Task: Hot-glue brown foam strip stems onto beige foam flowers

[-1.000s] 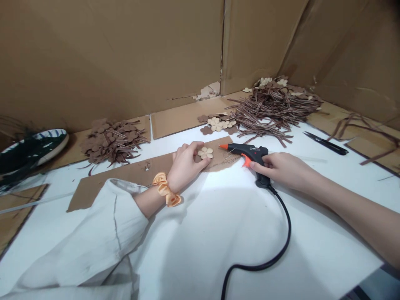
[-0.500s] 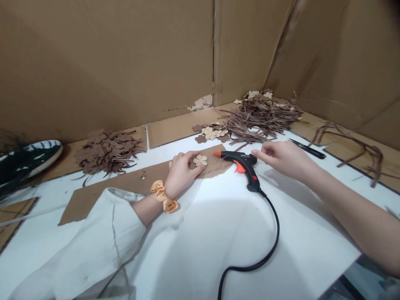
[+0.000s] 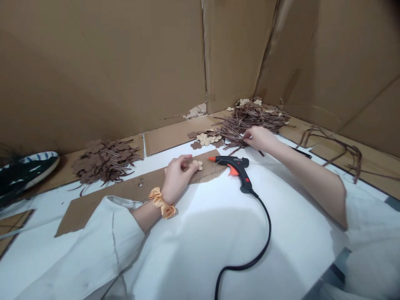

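Observation:
My left hand (image 3: 178,177), with an orange scrunchie (image 3: 162,203) at the wrist, pinches a cream flower cutout (image 3: 197,165) by its left side. It rests over a strip of brown cardboard (image 3: 103,204). My right hand (image 3: 259,138) is at the near edge of a heap of thin brown strips (image 3: 250,118); thumb and fingers are closed on a strip there. Between the hands a black and orange glue gun (image 3: 236,164) lies on its stand, its orange nozzle pointing left. Loose cream and brown flower cutouts (image 3: 206,138) lie just left of the heap.
A pile of brown flowers with strips attached (image 3: 103,162) sits at the left. Beyond it is a dish-like object (image 3: 40,160). The glue gun's black cable (image 3: 269,233) curves toward me. Long loose strips (image 3: 340,150) lie at the right, and cardboard walls (image 3: 109,62) enclose the back.
My right hand has moved from behind the glue gun, away from me, to the heap of strips, and its fingers have closed there. My left hand keeps the flower; the view has shifted slightly.

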### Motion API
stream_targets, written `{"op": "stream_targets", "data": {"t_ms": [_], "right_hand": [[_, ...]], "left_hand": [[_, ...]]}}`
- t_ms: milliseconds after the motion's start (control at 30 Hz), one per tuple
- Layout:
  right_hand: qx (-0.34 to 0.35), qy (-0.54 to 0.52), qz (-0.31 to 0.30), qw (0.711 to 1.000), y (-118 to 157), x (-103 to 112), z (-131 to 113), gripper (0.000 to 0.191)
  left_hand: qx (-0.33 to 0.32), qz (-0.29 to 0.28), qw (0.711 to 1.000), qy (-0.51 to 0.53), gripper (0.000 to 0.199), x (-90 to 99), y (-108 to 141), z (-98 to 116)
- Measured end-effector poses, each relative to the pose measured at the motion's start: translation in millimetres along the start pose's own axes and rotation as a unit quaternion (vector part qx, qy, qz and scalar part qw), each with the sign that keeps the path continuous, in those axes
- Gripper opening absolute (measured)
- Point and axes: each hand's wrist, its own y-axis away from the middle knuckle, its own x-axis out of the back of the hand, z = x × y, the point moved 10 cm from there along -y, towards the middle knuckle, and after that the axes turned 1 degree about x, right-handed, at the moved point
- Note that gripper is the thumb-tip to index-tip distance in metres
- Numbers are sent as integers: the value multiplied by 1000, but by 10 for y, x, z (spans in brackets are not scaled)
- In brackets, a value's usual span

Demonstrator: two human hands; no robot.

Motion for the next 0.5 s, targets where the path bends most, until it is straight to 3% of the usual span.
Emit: {"op": "stream_targets", "data": {"t_ms": [100, 200, 367, 500], "right_hand": [[-7, -6, 17, 1000, 3, -41, 51, 20], [-4, -22, 32, 999, 19, -31, 79, 20], [-2, -79, 63, 995, 64, 124, 108, 19], [-24, -154, 84, 984, 158, 322, 187, 17]], "left_hand": [[-41, 85, 994, 52, 24, 190, 41, 104], [-79, 126, 986, 69, 26, 293, 122, 219], [-126, 149, 980, 49, 33, 337, 290, 392], [-212, 139, 966, 46, 29, 290, 465, 608]]}}
